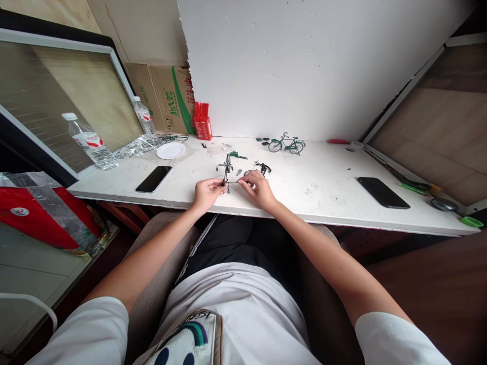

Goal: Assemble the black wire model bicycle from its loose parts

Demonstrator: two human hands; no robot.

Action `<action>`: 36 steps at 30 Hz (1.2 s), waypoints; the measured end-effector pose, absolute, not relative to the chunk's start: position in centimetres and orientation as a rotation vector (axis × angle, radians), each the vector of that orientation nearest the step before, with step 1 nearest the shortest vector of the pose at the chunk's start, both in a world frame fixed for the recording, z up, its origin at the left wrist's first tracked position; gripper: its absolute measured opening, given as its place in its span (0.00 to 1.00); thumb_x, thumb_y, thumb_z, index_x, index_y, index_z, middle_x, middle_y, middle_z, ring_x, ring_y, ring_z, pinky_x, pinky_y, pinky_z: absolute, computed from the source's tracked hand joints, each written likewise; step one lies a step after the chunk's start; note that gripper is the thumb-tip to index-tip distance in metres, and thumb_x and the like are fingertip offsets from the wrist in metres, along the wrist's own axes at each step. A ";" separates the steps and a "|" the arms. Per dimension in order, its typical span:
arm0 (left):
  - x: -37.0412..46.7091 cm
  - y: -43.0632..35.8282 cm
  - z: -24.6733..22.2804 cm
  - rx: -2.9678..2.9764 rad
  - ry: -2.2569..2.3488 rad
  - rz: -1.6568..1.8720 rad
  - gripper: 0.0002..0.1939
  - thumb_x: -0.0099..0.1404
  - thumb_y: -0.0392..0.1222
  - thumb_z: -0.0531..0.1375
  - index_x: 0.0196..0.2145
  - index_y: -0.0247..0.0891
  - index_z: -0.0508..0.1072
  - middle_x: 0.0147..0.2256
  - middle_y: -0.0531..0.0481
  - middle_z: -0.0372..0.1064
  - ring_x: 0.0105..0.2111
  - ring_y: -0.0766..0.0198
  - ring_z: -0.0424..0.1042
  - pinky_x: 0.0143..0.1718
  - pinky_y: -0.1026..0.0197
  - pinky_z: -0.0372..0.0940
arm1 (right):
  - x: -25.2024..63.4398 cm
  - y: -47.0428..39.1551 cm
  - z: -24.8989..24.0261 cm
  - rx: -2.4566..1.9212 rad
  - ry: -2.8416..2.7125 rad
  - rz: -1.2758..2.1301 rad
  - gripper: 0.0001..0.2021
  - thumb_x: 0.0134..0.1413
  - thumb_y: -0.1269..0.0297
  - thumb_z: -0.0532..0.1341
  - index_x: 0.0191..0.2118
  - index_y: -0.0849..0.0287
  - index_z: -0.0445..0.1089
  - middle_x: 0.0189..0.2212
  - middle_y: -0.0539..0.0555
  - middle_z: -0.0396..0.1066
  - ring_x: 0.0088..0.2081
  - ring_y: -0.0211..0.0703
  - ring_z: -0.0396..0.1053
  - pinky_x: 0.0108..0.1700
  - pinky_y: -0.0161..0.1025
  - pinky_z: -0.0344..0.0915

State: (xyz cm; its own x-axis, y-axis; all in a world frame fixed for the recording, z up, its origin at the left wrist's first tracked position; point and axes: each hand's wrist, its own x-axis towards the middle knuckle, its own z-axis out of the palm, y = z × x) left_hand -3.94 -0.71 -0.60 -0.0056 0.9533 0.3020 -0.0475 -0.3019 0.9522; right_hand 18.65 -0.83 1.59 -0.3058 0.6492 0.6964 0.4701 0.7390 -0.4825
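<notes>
My left hand point(208, 195) is closed on the lower part of a partly built model bicycle point(225, 171), near the table's front edge. Its front wheel and handlebar point away from me. My right hand point(258, 186) pinches a thin dark rod point(233, 182) whose tip reaches the bicycle frame; its exact kind is too small to tell. Just beyond the right hand lie loose black bicycle parts point(263, 168), partly hidden by the fingers. A green part point(238, 155) lies behind the model. Farther back stands a complete green model bicycle point(287, 145).
On the white table point(319, 187) lie a phone point(153, 179) at left and another black phone point(383, 192) at right. A white plate point(171, 150), water bottles point(91, 143), a red box point(203, 121) and a cardboard box point(167, 96) stand at back left. A mouse point(444, 204) lies far right.
</notes>
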 end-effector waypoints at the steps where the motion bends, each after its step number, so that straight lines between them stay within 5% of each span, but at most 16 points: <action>1: -3.9 -0.8 -0.6 1.391 1.001 1.454 0.28 0.50 0.56 0.78 0.40 0.31 0.85 0.37 0.37 0.83 0.31 0.56 0.80 0.40 0.52 0.77 | 18.6 -0.8 1.6 -0.859 -1.964 0.236 0.24 0.73 0.42 0.55 0.39 0.55 0.78 0.34 0.58 0.74 0.41 0.52 0.68 0.47 0.50 0.67; 10: -3.5 -1.3 -0.5 1.348 0.961 1.474 0.28 0.48 0.55 0.79 0.40 0.30 0.85 0.39 0.37 0.83 0.34 0.53 0.83 0.46 0.45 0.79 | 18.5 -0.9 1.8 -0.920 -2.034 0.272 0.27 0.75 0.41 0.50 0.34 0.54 0.73 0.31 0.58 0.73 0.39 0.52 0.69 0.46 0.50 0.66; 17: -3.4 -1.6 -0.7 1.377 0.945 1.491 0.27 0.51 0.54 0.78 0.42 0.31 0.85 0.39 0.38 0.83 0.37 0.52 0.83 0.51 0.43 0.78 | 18.3 -1.3 1.2 -0.885 -2.141 0.270 0.15 0.77 0.50 0.51 0.50 0.56 0.65 0.47 0.63 0.71 0.48 0.54 0.68 0.49 0.50 0.66; 23: -3.4 -1.7 -0.5 1.381 0.932 1.503 0.24 0.52 0.52 0.77 0.41 0.31 0.84 0.39 0.39 0.83 0.36 0.53 0.83 0.50 0.44 0.79 | 18.5 -0.8 0.9 -0.830 -2.139 0.332 0.13 0.77 0.52 0.50 0.45 0.55 0.63 0.42 0.60 0.70 0.45 0.53 0.67 0.47 0.49 0.66; 36: -3.4 -1.2 -0.8 1.367 0.942 1.531 0.25 0.52 0.51 0.77 0.43 0.31 0.84 0.39 0.39 0.83 0.37 0.53 0.83 0.50 0.45 0.78 | 19.0 -0.6 1.2 -0.941 -2.195 0.274 0.24 0.78 0.45 0.42 0.38 0.54 0.65 0.34 0.58 0.69 0.37 0.51 0.66 0.42 0.48 0.66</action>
